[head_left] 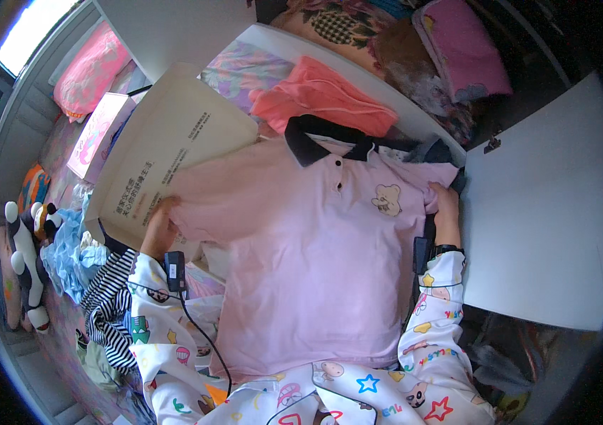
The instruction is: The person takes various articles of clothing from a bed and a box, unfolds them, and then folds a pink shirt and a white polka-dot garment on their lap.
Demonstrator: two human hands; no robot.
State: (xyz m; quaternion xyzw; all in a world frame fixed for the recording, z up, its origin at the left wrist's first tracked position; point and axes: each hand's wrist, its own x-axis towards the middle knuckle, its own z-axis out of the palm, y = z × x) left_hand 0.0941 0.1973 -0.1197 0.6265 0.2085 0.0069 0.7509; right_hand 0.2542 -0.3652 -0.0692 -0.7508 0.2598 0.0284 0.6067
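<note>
A pink short-sleeved polo shirt is spread out in front of me, its black collar pointing away. Two dark buttons run below the collar, and a bear patch sits on the chest. My left hand grips the edge of the sleeve on the left. On the other side, my right hand pinches the right sleeve, with the fingers partly hidden by cloth. Behind the left sleeve is an open cardboard box lid bearing printed writing.
Coral folded cloth lies beyond the collar. A white cabinet door stands open at the right, close to my right arm. Striped clothing, light blue cloth and a plush toy lie at the left. A black cable hangs by my left sleeve.
</note>
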